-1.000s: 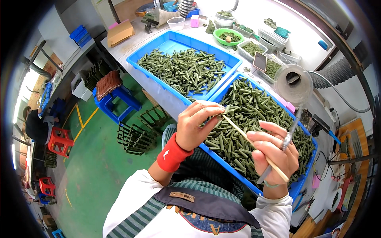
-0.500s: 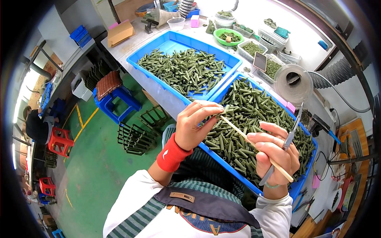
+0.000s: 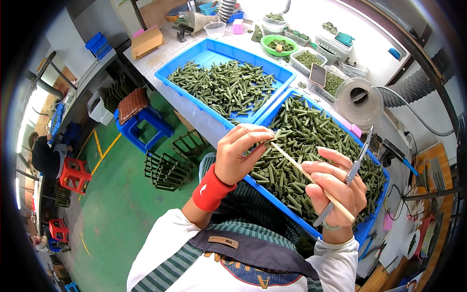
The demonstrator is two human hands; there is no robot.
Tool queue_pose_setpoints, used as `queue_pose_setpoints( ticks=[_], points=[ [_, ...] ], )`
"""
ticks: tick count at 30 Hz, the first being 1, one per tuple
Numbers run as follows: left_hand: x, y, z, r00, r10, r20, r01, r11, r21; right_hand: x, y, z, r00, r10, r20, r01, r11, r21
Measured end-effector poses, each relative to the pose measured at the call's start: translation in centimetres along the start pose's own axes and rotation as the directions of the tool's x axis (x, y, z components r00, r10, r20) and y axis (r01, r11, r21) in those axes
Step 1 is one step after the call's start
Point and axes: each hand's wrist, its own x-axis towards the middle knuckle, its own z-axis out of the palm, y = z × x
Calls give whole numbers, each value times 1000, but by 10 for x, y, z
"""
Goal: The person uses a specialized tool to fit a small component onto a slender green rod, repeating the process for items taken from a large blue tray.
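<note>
Left hand [image 3: 241, 155] sits pretty much dead center, fingers bunched together and pinching a small green piece [image 3: 266, 141] right at the tip of a thin wooden stick [image 3: 311, 180]. There's a red wristband [image 3: 211, 190] on that wrist. The stick runs diagonally down toward 4 o'clock into the right hand [image 3: 335, 192], whose fingers are curled around it, thumb and forefinger pressing the stick, and the same hand is also gripping a pair of metal tweezers [image 3: 351, 173] that stick up toward 1 o'clock. Both hands hover over the near blue tray [image 3: 277, 197], which is packed with dark green cone-shaped pieces [image 3: 311, 141], and the stick's tip is just above that pile. At 12 o'clock from the hands is a second blue tray [image 3: 194, 61] with a looser heap of the same green pieces [image 3: 228, 87]. Both trays lie on a pale surface [image 3: 194, 114]. At about 1 o'clock, just past the near tray, there's a big roll of clear tape or film [image 3: 359, 102], and further back a green bowl [image 3: 278, 45] and some clear tubs [image 3: 311, 59] holding more green bits. Out at 9 o'clock on the green floor [image 3: 116, 204] there's a blue stool [image 3: 143, 119] and black wire racks [image 3: 168, 168].
</note>
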Motion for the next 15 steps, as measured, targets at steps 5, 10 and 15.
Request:
queue_pose_setpoints(
  ticks=[5, 10, 15],
  points=[
    [1, 3, 1, 1000, 15, 4, -15, 1000, 13, 2, 0, 6, 1000, -11, 28, 12, 1000, -26],
    [0, 2, 0, 1000, 0, -4, 0, 1000, 9, -1, -4, -1, 998, -53, 22, 54, 997, -48],
    [1, 2, 1, 1000, 26, -5, -26, 1000, 10, -1, -2, 1, 998, -60, 1, 60, 998, -24]
  ],
)
